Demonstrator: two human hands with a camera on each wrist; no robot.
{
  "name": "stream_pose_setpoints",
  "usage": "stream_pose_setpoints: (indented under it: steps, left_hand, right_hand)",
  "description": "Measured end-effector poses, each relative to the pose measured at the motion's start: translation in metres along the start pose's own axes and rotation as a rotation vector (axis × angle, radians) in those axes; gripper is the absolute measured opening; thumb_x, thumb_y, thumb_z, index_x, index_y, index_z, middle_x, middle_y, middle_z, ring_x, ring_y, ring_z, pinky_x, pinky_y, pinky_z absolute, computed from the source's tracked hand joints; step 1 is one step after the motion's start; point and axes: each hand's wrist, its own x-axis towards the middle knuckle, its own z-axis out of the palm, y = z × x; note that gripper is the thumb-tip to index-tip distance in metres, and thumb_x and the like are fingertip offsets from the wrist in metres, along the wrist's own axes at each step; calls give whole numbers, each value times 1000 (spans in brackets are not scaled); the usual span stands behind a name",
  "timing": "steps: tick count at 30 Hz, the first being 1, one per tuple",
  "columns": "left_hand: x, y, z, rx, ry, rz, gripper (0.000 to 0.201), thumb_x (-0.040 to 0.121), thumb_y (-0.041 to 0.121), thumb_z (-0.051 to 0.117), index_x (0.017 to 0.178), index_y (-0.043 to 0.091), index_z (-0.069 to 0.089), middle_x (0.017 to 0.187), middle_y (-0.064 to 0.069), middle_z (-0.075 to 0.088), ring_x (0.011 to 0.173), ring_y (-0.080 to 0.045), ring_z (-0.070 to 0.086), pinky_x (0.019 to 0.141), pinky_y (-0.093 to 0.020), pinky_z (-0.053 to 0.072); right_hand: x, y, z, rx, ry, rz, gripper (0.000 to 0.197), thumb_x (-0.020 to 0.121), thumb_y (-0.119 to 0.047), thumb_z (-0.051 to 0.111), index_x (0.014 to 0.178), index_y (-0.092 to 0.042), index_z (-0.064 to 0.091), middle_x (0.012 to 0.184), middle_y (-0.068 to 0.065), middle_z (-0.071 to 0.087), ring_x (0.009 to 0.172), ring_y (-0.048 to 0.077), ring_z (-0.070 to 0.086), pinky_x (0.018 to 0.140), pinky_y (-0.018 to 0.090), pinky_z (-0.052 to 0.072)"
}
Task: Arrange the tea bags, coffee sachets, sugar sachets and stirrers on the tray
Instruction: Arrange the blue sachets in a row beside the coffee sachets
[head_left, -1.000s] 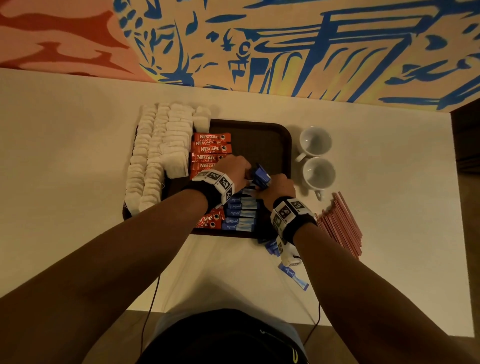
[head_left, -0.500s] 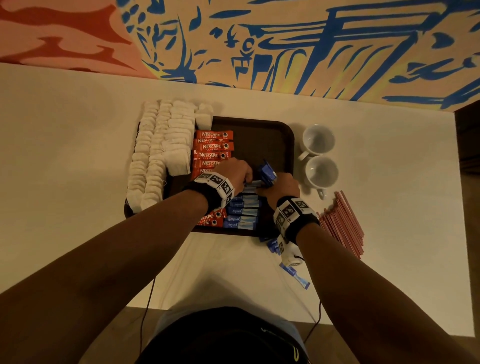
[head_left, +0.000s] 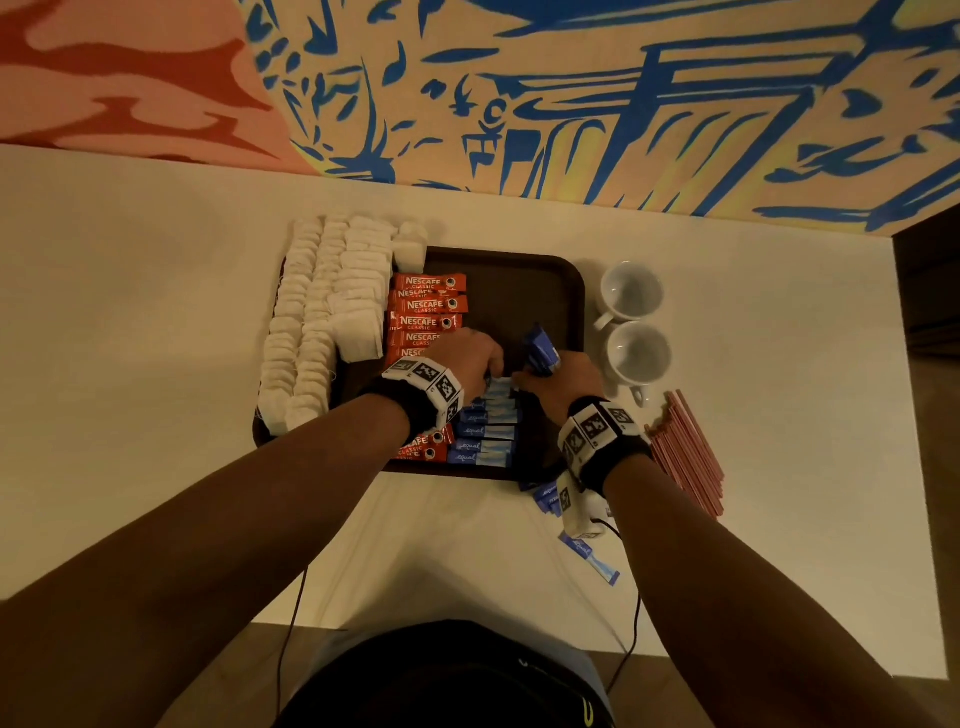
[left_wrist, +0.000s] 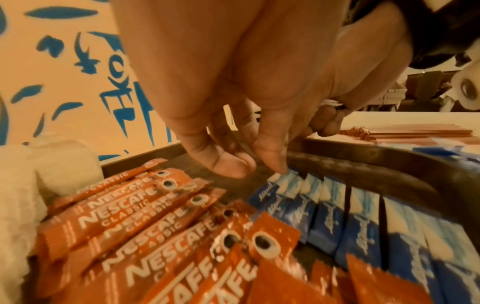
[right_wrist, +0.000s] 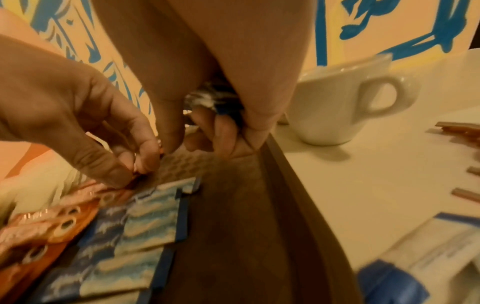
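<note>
From overhead, the right hand (head_left: 563, 379) clutches a bunch of blue sugar sachets (head_left: 541, 351) over the brown tray (head_left: 519, 291).

At the left wrist, the left hand (left_wrist: 249, 86) has fingers (left_wrist: 272, 164) curled down, tips touching the laid sachet row (left_wrist: 306, 197).

At the right wrist, fingers (right_wrist: 228, 131) stay clamped on the bunch.

L forearm is covering the middle of the coffee sachets (head_left: 427, 312) row, head view. R hand (head_left: 563, 376) is hiding how many blue sugar sachets (head_left: 541, 349) it's gripping. Wrist band is blocking the tray (head_left: 524, 280) near corner. Right wrist view is blurring sachet print.
</note>
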Motion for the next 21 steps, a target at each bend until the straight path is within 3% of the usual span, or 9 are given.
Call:
stream_pose_setpoints:
  steps: [3, 7, 10, 13, 16, 21]
  left_hand:
    - [-9, 2, -14, -100, 81, -22, 19, 91, 15, 70, 109, 20, 71, 114, 2, 65, 106, -16, 61, 85, -24, 45]
    - [-35, 8, -44, -346, 229, -20, 18, 89, 18, 73, 107, 20, 72, 102, 8, 68, 96, -7, 64, 84, -22, 52]
    - [-64, 15, -70, -600, 259, 25, 22, 89, 20, 74, 111, 20, 72, 100, 6, 70, 92, -7, 66, 79, -20, 54]
    - [-93, 23, -88, -752, 207, 88, 33, 88, 21, 75, 120, 23, 68, 107, 3, 69, 95, -11, 67, 74, -15, 54]
    - [-117, 28, -97, -813, 198, 175, 38, 86, 15, 77, 123, 21, 67, 113, -3, 68, 99, -20, 69, 80, -31, 59]
    - [-154, 28, -108, -898, 288, 235, 31, 87, 5, 74, 118, 8, 70, 105, -13, 71, 89, -14, 70, 76, -28, 57]
  right_hand:
    - [-7, -3, -14, 104, -86, -102, 21, 97, -34, 66, 92, -14, 62, 80, 1, 62, 71, 17, 56, 67, 29, 42]
    - [-26, -9, -31, 485, -278, -80, 30, 98, -30, 65, 111, -3, 69, 63, -2, 55, 60, 15, 49, 59, 28, 42]
    - [-47, -19, -42, 591, -377, -174, 24, 101, -22, 61, 115, -6, 71, 67, 1, 54, 58, 13, 48, 55, 25, 44]
    - [-70, -36, -52, 614, -443, -255, 20, 100, -20, 61, 104, -3, 69, 79, 7, 64, 64, 17, 55, 57, 27, 49]
    - [-97, -55, -56, 620, -482, -346, 16, 94, -24, 65, 93, -8, 68, 83, 11, 71, 64, 18, 60, 58, 30, 51]
    - [-133, -78, -52, 670, -519, -466, 38, 83, -35, 76, 97, -1, 67, 89, 27, 66, 59, 19, 58, 51, 28, 46]
